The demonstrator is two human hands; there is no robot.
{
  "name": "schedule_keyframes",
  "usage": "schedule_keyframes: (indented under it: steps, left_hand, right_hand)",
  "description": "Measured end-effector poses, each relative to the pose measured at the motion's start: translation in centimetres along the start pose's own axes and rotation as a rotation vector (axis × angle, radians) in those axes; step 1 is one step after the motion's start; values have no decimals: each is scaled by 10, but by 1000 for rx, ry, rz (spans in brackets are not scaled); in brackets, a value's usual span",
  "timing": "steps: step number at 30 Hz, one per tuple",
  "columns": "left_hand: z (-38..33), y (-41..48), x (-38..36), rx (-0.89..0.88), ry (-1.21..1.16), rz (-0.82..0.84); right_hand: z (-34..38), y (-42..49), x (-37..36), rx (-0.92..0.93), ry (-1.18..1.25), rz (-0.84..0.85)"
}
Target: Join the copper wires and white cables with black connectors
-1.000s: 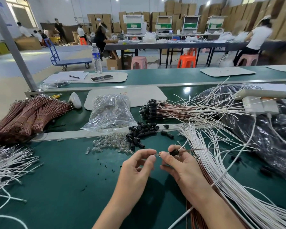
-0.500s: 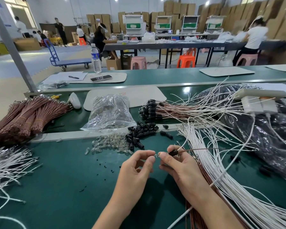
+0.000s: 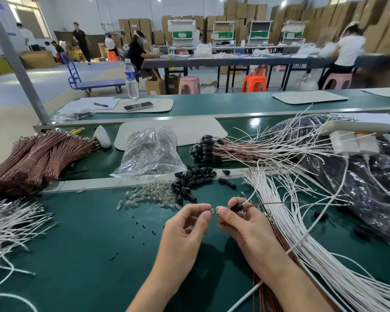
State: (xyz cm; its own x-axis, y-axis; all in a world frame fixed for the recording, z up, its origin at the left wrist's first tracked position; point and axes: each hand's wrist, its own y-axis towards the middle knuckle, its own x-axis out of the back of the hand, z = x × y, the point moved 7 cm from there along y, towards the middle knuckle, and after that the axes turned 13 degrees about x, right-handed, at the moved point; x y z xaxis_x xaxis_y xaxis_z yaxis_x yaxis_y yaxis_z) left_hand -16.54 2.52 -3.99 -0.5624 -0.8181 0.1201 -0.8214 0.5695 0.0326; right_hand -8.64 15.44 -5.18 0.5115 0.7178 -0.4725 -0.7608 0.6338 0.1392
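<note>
Head view. Little has changed in the past second: the left hand [image 3: 185, 226] and right hand [image 3: 245, 226] stay almost fingertip to fingertip above the green desk [image 3: 77, 244], with only a sliver between them. The right hand pinches a black connector [image 3: 236, 207] between thumb and forefinger. A copper wire [image 3: 277, 203] and a white cable [image 3: 250, 198] run out of its far end, toward the right. The left hand's thumb and forefinger pinch a small clear piece [image 3: 212, 211] aimed at the connector's near end. Whether it has entered is too small to tell. By the look of it, this joint is at the fitting stage and not finished.

On the desk, loose connectors [image 3: 189, 183] and clear bulbs [image 3: 149, 197] lie just beyond the hands, with a plastic bag [image 3: 151, 152] behind them. Bundled copper wires [image 3: 36, 158] sit far left, a fan of white cables [image 3: 313, 233] spreads to the right, and finished leads [image 3: 212, 149] capped in black lie farther back.

The room is a workshop with stacked cardboard boxes [image 3: 241, 10], long tables [image 3: 234, 61], coloured stools [image 3: 254, 83] and seated workers [image 3: 349, 52].
</note>
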Motion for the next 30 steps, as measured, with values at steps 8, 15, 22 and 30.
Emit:
schedule_keyframes:
  steps: [8,15,22,30]
  left_hand:
    - [0,-1,-2,0,14,15]
    - [0,-2,-2,-5,56,13]
    - [0,-3,0,10,40,14]
    - [2,-1,2,36,-9,-8]
  right_hand:
    - [0,1,1,-2,2,-2]
    - [0,0,2,8,2,-10]
    - [2,-2,-1,42,-54,30]
    - [1,-3,-2,49,-86,64]
